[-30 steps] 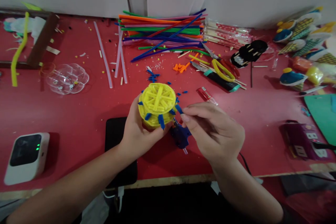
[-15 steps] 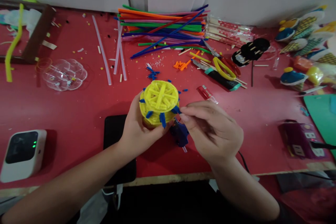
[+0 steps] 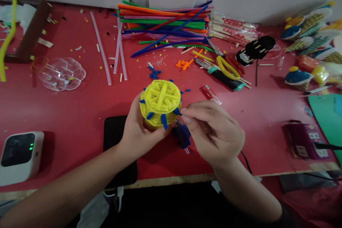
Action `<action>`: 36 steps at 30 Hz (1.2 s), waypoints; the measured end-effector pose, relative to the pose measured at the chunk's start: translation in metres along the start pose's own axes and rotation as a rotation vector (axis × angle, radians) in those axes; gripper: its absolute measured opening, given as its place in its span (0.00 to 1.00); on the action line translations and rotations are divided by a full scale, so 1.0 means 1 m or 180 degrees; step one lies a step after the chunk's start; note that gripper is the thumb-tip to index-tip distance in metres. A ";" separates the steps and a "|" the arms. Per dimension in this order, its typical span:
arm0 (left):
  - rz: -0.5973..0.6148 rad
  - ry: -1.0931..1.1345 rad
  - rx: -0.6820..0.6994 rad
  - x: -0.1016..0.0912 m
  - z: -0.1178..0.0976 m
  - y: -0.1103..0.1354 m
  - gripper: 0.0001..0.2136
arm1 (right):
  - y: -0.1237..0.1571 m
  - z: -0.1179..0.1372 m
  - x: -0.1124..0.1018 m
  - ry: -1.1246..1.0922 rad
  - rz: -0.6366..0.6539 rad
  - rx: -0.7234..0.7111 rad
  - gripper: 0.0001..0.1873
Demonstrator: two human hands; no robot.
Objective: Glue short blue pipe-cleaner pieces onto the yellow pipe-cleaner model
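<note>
My left hand (image 3: pixel 139 124) is wrapped round a yellow drum-shaped pipe-cleaner piece (image 3: pixel 161 99) with a spoked round top. Short blue pipe-cleaner pieces (image 3: pixel 164 121) stick out around its side. With thumb and forefinger, my right hand (image 3: pixel 213 131) pinches one blue pipe-cleaner piece (image 3: pixel 177 111) at the drum's right side, where it touches the yellow wall. Below the drum, partly covered by it, lies a dark blue glue gun (image 3: pixel 182 136) with a clear stick at its end. More cut blue pieces (image 3: pixel 154 73) lie just behind the drum.
Coloured pipe cleaners (image 3: pixel 165 25) are piled at the back. Pliers (image 3: pixel 224 78) and yellow-handled scissors (image 3: pixel 227 67) lie right of centre, near a red lighter (image 3: pixel 210 94). At left are a clear flower-shaped tray (image 3: pixel 62 74), a black phone (image 3: pixel 114 131) and a white device (image 3: pixel 21 156).
The whole view has shifted slightly, so things sit a little further left. Both hands keep the same hold on the drum and the blue piece.
</note>
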State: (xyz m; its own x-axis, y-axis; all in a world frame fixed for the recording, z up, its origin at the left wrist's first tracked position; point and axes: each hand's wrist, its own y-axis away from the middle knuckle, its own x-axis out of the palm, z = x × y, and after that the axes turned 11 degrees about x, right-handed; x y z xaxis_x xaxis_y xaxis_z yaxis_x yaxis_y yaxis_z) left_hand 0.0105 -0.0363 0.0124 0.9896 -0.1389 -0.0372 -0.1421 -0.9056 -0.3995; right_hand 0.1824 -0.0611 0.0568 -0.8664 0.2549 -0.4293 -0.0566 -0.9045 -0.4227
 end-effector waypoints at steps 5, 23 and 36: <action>0.0015 -0.0019 -0.0008 0.000 0.000 0.001 0.30 | 0.000 -0.001 -0.001 0.0020 0.0061 -0.0054 0.12; -0.0032 -0.0090 -0.0103 0.002 -0.003 0.000 0.31 | 0.002 -0.001 0.002 0.0069 -0.0223 0.0035 0.11; -0.0060 0.0041 -0.0144 0.003 -0.003 -0.001 0.30 | 0.004 -0.003 0.003 -0.0070 -0.0253 0.0128 0.14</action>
State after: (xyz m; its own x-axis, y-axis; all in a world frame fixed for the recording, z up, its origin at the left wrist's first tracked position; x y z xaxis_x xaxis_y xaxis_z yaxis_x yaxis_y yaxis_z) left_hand 0.0134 -0.0374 0.0158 0.9918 -0.1265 -0.0182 -0.1246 -0.9253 -0.3582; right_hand 0.1804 -0.0626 0.0517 -0.8691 0.3192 -0.3779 -0.1450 -0.8948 -0.4222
